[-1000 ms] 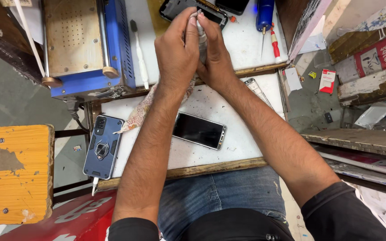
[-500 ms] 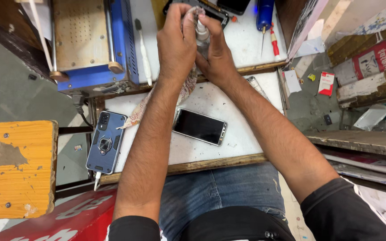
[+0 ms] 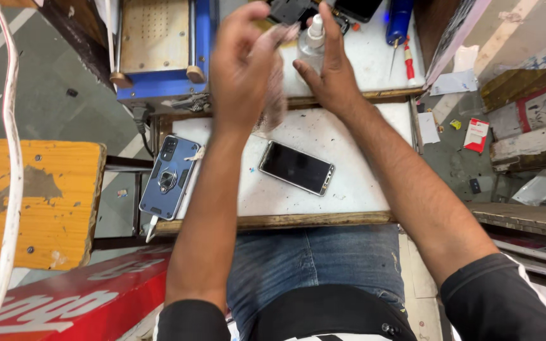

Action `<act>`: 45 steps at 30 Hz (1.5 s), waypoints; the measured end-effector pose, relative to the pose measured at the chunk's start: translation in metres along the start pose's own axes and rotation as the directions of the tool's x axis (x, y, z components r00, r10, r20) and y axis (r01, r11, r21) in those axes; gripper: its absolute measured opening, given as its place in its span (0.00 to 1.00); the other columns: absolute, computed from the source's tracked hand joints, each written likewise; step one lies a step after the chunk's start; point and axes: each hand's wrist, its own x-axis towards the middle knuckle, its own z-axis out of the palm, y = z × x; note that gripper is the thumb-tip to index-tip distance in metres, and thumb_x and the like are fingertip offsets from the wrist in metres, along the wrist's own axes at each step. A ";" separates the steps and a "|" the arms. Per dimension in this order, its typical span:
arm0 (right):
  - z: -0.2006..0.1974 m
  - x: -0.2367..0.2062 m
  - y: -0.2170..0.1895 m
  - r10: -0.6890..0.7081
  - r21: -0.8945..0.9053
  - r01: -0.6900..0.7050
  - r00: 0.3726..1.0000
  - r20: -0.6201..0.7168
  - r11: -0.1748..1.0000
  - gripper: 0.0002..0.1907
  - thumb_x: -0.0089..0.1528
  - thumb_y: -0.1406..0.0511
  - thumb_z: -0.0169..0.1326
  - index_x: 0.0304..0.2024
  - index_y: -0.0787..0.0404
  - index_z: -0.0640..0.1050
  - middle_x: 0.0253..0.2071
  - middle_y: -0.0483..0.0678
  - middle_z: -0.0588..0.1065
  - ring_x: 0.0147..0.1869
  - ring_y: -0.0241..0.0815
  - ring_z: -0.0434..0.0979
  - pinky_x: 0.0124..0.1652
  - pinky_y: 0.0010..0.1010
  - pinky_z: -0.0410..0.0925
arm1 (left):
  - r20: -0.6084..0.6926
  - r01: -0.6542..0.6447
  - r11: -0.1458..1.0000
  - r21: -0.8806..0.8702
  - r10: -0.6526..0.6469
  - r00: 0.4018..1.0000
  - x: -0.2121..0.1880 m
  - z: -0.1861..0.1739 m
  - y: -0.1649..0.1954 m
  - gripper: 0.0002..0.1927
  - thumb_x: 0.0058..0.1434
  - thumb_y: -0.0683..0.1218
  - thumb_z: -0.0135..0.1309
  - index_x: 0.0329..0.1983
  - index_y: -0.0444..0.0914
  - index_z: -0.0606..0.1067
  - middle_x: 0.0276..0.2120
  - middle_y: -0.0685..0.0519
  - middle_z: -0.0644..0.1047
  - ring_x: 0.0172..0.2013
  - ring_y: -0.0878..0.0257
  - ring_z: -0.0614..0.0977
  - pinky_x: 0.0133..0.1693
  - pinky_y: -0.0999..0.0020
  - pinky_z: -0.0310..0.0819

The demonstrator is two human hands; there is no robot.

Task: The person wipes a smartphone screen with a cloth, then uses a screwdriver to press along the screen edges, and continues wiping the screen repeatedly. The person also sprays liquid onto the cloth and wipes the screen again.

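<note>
While the right hand point(image 3: 327, 66) grips a small clear spray bottle point(image 3: 311, 47) nozzle-up, the left hand point(image 3: 244, 60) pinches a rag point(image 3: 277, 95) beside it, both raised above the bare phone point(image 3: 297, 167) lying face-up on the white worktop point(image 3: 361, 136).

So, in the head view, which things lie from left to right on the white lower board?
Blue phone in a ring case at the left edge → phone with a dark screen in the middle.

You see a clear plastic spray bottle point(image 3: 311, 47), a soft cloth point(image 3: 275, 95), a glossy glass-faced phone point(image 3: 296, 167), and a scuffed matt white counter point(image 3: 361, 170) edged in wood.
</note>
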 end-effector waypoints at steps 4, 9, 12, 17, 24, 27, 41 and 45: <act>-0.012 -0.015 0.000 -0.020 -0.115 0.020 1.000 -0.001 0.993 0.54 0.68 0.69 0.71 0.80 0.53 0.44 0.80 0.57 0.49 0.86 0.60 0.48 0.83 0.45 0.49 | 0.093 0.453 0.747 -0.487 -0.472 0.877 -0.077 -0.060 0.081 0.17 0.67 0.39 0.51 0.59 0.36 0.73 0.53 0.42 0.76 0.38 0.53 0.83 0.30 0.59 0.81; -0.047 -0.072 -0.022 0.048 -0.175 -0.060 0.996 -0.074 0.983 0.40 0.73 0.74 0.60 0.78 0.55 0.53 0.78 0.56 0.56 0.84 0.53 0.55 0.80 0.39 0.52 | 0.369 0.359 0.687 -0.631 -0.140 0.919 -0.155 -0.089 0.124 0.13 0.66 0.40 0.55 0.54 0.36 0.76 0.48 0.44 0.78 0.37 0.55 0.83 0.32 0.61 0.80; -0.051 -0.119 -0.045 0.168 -0.068 -0.171 0.984 -0.053 0.983 0.33 0.71 0.75 0.54 0.76 0.57 0.60 0.73 0.59 0.65 0.79 0.53 0.65 0.77 0.39 0.60 | 0.460 0.277 0.698 -0.661 0.085 0.884 -0.145 -0.100 0.147 0.11 0.66 0.41 0.57 0.50 0.36 0.77 0.45 0.46 0.78 0.36 0.56 0.83 0.34 0.62 0.80; -0.033 -0.184 -0.060 0.391 0.115 -0.389 0.920 0.008 0.914 0.31 0.70 0.77 0.45 0.75 0.61 0.56 0.65 0.58 0.73 0.64 0.48 0.77 0.58 0.34 0.74 | 0.236 0.270 0.960 0.068 -0.278 0.931 -0.130 -0.061 0.093 0.08 0.65 0.42 0.61 0.45 0.35 0.80 0.40 0.48 0.80 0.35 0.57 0.83 0.36 0.65 0.80; -0.023 -0.216 -0.057 0.397 -0.052 -0.395 0.917 0.041 0.917 0.35 0.65 0.81 0.44 0.73 0.60 0.56 0.62 0.58 0.74 0.59 0.50 0.77 0.53 0.36 0.73 | 0.347 -0.104 0.750 0.653 -0.173 0.922 -0.214 0.044 -0.045 0.05 0.60 0.44 0.62 0.39 0.42 0.81 0.34 0.54 0.77 0.35 0.55 0.78 0.33 0.60 0.75; -0.023 -0.213 -0.058 0.392 -0.075 -0.388 0.919 0.049 0.919 0.38 0.63 0.81 0.44 0.74 0.61 0.54 0.63 0.57 0.74 0.60 0.51 0.75 0.53 0.37 0.71 | 0.286 -0.085 0.635 0.768 -0.221 0.932 -0.207 0.027 -0.061 0.05 0.59 0.44 0.61 0.38 0.42 0.81 0.33 0.53 0.77 0.34 0.55 0.77 0.31 0.60 0.73; -0.022 -0.209 -0.060 0.319 -0.175 -0.285 0.924 0.210 0.942 0.48 0.57 0.74 0.57 0.74 0.57 0.49 0.66 0.55 0.71 0.68 0.56 0.66 0.65 0.50 0.62 | 0.173 0.076 0.555 0.828 -0.383 0.907 -0.204 0.021 -0.072 0.06 0.63 0.42 0.56 0.42 0.39 0.80 0.37 0.50 0.79 0.37 0.55 0.79 0.35 0.59 0.75; -0.019 -0.204 -0.063 0.305 -0.233 -0.248 0.917 0.257 0.940 0.56 0.54 0.68 0.65 0.74 0.53 0.44 0.68 0.56 0.68 0.68 0.58 0.65 0.64 0.56 0.57 | 0.254 0.063 0.602 0.796 -0.428 0.867 -0.195 0.033 -0.061 0.03 0.62 0.42 0.56 0.38 0.40 0.79 0.35 0.50 0.79 0.37 0.54 0.80 0.37 0.58 0.76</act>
